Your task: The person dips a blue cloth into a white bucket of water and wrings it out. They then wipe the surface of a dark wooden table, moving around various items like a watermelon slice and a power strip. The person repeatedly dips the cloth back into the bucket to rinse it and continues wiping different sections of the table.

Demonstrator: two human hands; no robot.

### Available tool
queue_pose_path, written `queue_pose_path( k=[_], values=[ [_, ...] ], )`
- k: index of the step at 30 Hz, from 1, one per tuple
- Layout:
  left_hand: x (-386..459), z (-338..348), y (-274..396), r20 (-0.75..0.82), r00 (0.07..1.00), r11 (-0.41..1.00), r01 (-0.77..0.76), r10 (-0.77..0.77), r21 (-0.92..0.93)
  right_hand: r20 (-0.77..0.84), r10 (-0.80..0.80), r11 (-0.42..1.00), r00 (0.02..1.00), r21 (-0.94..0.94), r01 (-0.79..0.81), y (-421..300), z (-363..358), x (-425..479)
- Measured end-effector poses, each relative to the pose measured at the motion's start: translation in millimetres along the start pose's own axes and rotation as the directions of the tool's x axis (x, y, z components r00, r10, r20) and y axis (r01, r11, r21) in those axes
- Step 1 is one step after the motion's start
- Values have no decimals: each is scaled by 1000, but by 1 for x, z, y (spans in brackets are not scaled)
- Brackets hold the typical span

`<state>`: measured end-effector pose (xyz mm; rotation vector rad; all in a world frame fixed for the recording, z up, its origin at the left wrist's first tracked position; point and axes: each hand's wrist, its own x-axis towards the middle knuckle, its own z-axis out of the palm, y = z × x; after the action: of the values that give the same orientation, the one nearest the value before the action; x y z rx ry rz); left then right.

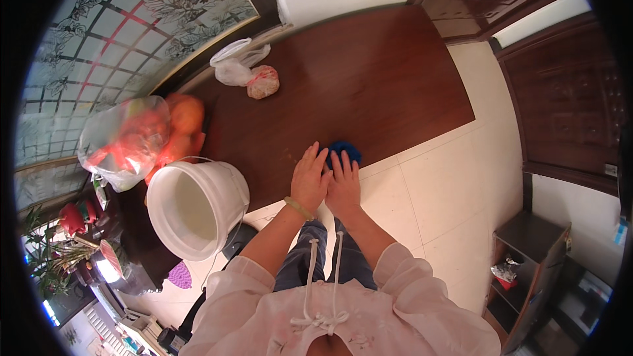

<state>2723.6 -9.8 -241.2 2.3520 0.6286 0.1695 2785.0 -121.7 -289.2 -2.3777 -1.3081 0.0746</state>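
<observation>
Near the front edge of the dark red-brown wooden table [376, 74], a blue cloth [350, 150] lies bunched under the fingers of my right hand [343, 183]. The fingers press on it from above. My left hand [310, 178] is right beside it, thumb side touching the right hand, fingertips at the cloth's left edge. Whether the left fingers bear on the cloth is hard to tell. A bracelet circles my left wrist. To the left stands a white plastic bucket [232, 188] with a wire handle.
A knotted clear plastic bag of small food pieces [263, 82] lies at the table's back left. Bags with red and orange contents [131, 133] stand behind the bucket, by a patterned glass panel [128, 24]. A dark shelf unit [531, 237] stands on the right.
</observation>
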Motion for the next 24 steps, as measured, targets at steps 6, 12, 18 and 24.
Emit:
queue_pose_path(
  k=[6, 12, 18, 24],
  values=[
    [-42, -14, -26, 186, 982, 984, -73, 42, 161, -5, -159, 979, 987, 127, 158, 4, -9, -2],
    [-95, -40, -31, 182, 983, 996, -4, -12, 88, -11, -96, 979, 995, 182, 96, 2, -16, 6],
    [-153, -72, -61, -1, 979, 952, 196, -202, -235, 413, 394, 420, 821, 714, -561, -17, -20, 27],
    [-209, -103, -67, 34, 903, 814, 402, -428, -419, 452, 184, -232, 873, 883, -408, -125, -100, 64]
  ],
)
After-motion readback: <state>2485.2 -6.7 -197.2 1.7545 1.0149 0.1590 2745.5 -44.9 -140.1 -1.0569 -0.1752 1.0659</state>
